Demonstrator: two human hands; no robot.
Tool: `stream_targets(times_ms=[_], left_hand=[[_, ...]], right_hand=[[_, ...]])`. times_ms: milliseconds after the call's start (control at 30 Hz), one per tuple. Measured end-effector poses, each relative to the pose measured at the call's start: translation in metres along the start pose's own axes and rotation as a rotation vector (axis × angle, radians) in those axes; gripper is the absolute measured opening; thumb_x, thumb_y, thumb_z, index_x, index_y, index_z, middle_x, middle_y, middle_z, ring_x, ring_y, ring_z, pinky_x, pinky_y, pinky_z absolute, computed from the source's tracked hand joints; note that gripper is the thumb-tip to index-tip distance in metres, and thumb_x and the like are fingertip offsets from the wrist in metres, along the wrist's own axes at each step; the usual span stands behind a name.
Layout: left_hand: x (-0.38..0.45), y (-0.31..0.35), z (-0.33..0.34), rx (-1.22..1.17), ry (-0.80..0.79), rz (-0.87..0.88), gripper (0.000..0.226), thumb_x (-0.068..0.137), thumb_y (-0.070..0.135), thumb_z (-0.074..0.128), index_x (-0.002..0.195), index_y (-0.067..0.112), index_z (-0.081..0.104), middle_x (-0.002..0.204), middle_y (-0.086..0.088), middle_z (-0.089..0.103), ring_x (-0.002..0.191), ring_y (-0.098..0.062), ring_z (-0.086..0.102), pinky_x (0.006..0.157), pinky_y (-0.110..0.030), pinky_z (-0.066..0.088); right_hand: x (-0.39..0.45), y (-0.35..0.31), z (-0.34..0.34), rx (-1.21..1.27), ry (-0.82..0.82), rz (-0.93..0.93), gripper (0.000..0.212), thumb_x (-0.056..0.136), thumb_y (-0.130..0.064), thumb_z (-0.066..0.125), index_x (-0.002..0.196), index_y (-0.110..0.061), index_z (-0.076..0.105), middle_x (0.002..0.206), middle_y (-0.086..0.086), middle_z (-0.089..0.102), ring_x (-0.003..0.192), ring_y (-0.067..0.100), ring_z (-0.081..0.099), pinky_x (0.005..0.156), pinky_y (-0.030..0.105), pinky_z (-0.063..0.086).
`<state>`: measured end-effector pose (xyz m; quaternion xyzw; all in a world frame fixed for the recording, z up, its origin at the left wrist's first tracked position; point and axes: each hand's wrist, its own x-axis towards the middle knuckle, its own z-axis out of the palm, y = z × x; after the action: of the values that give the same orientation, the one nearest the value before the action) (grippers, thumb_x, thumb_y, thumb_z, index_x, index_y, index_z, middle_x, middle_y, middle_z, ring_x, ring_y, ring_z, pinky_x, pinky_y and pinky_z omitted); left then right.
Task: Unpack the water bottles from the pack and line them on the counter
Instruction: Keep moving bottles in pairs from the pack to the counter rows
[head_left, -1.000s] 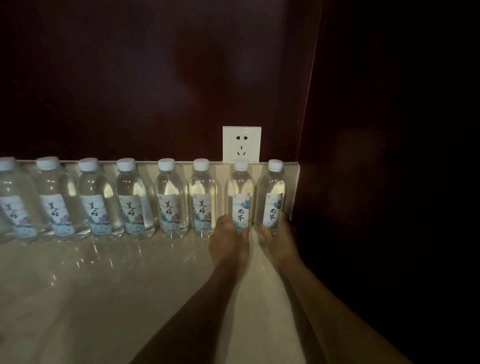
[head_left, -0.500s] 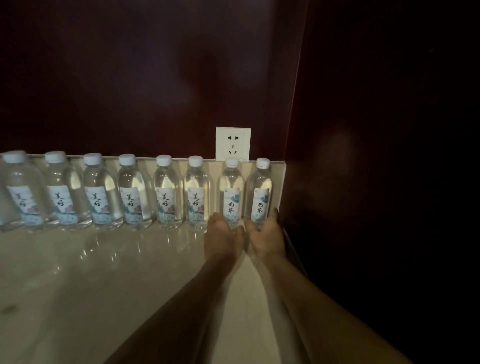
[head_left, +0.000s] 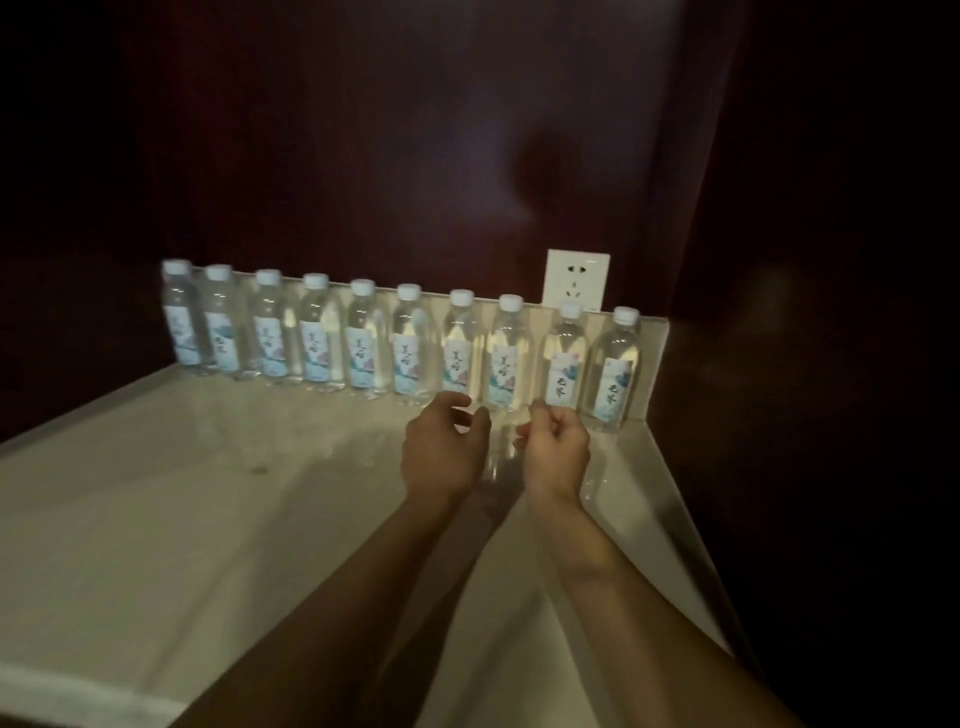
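Several clear water bottles (head_left: 363, 343) with white caps and blue-white labels stand upright in one row along the back of the pale counter (head_left: 208, 493). The two at the right end, the last bottle (head_left: 615, 364) and its neighbour (head_left: 566, 358), stand under the wall socket. My left hand (head_left: 447, 452) and my right hand (head_left: 556, 452) hover side by side just in front of the row, fingers loosely curled and holding nothing. Neither hand touches a bottle. No pack is in view.
A white wall socket (head_left: 576, 278) sits on the dark wooden back wall (head_left: 363, 156). A dark panel (head_left: 805, 364) closes the counter on the right. The counter's low upstand (head_left: 649, 332) runs behind the bottles, and its front edge lies at lower left.
Both hands have let go of the two rightmost bottles and pulled back toward me. The view has moved back and left, showing more of the row.
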<state>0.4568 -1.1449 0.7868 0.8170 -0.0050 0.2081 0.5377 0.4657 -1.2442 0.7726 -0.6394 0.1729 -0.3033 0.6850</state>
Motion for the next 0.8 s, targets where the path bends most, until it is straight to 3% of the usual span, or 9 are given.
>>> stream_targets(times_ms=[100, 300, 433, 533, 633, 800], left_hand=[[-0.014, -0.011, -0.037, -0.052, 0.041, 0.013, 0.026, 0.092, 0.036, 0.064, 0.108, 0.017, 0.069, 0.097, -0.004, 0.076, 0.081, -0.024, 0.073, 0.08, -0.045, 0.06], [-0.054, -0.046, -0.155, -0.132, 0.204, 0.008, 0.037, 0.08, 0.048, 0.055, 0.102, 0.021, 0.07, 0.089, 0.002, 0.073, 0.079, -0.022, 0.072, 0.078, -0.046, 0.06], [-0.097, -0.086, -0.257, -0.136, 0.352, -0.032, 0.026, 0.082, 0.045, 0.055, 0.094, 0.027, 0.069, 0.085, 0.006, 0.072, 0.082, -0.02, 0.071, 0.08, -0.047, 0.059], [-0.134, -0.115, -0.341, -0.092, 0.464, -0.089, 0.01, 0.091, 0.034, 0.059, 0.093, 0.029, 0.068, 0.085, 0.009, 0.072, 0.082, -0.012, 0.07, 0.081, -0.041, 0.059], [-0.172, -0.141, -0.427, -0.009, 0.625, -0.149, 0.009, 0.092, 0.028, 0.061, 0.095, 0.026, 0.07, 0.081, 0.008, 0.072, 0.077, -0.008, 0.068, 0.074, -0.032, 0.056], [-0.227, -0.176, -0.557, 0.087, 0.859, -0.239, 0.008, 0.091, 0.026, 0.064, 0.091, 0.023, 0.072, 0.071, 0.01, 0.069, 0.075, -0.008, 0.066, 0.076, -0.031, 0.054]], right_hand=[[-0.041, -0.012, 0.019, 0.049, -0.114, -0.003, 0.016, 0.099, -0.019, 0.056, 0.09, -0.006, 0.061, 0.068, 0.004, 0.062, 0.061, 0.016, 0.058, 0.062, 0.026, 0.047], [-0.161, -0.025, 0.072, 0.138, -0.292, 0.031, 0.018, 0.096, -0.02, 0.055, 0.094, -0.005, 0.066, 0.066, 0.0, 0.064, 0.054, 0.008, 0.058, 0.06, 0.025, 0.047], [-0.268, -0.02, 0.114, 0.161, -0.427, 0.059, 0.017, 0.095, -0.019, 0.054, 0.087, -0.011, 0.066, 0.065, 0.0, 0.064, 0.055, 0.011, 0.059, 0.06, 0.028, 0.046], [-0.353, -0.014, 0.15, 0.192, -0.557, 0.098, 0.018, 0.096, -0.017, 0.053, 0.083, -0.013, 0.065, 0.064, 0.001, 0.063, 0.057, 0.014, 0.058, 0.06, 0.029, 0.045], [-0.443, -0.012, 0.189, 0.215, -0.698, 0.154, 0.018, 0.096, -0.012, 0.053, 0.081, -0.011, 0.064, 0.065, 0.004, 0.062, 0.056, 0.016, 0.056, 0.057, 0.027, 0.044], [-0.585, -0.013, 0.24, 0.228, -1.041, 0.193, 0.015, 0.098, -0.01, 0.052, 0.096, -0.005, 0.066, 0.071, 0.004, 0.06, 0.061, 0.013, 0.056, 0.054, 0.021, 0.043]])
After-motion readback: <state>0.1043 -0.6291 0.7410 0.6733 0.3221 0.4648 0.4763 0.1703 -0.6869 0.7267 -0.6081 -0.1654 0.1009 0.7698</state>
